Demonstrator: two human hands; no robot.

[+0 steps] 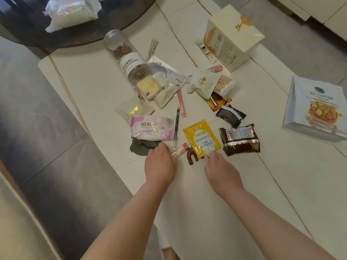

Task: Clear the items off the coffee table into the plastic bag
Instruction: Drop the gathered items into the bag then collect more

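Spreading across your coffee table (244, 184), bare marble lies near you, clutter from 10 to 2 o'clock. Your right hand (221, 169) pinches the yellow sachet (201, 137) at its near corner. Your left hand (159, 164), fingers curled downward, covers the lighter (180, 150); brown clip (192, 156) between them.

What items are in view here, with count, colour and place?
jar: 1, clear, nuts inside, lying at table's far side
box: 1, cream, far right
large pouch: 1, white, right edge
wipes pack: 1, pink-white, near left
yellow sachet: 1, near centre
brown snack pack: 1, right of the sachet
black packet: 1, beyond the brown pack
cotton swabs: 1 bundle, pale, centre right
hair clip: 1, brown, between the hands
table: 1, white marble
left hand: on the table by the wipes
right hand: touching the sachet's near edge
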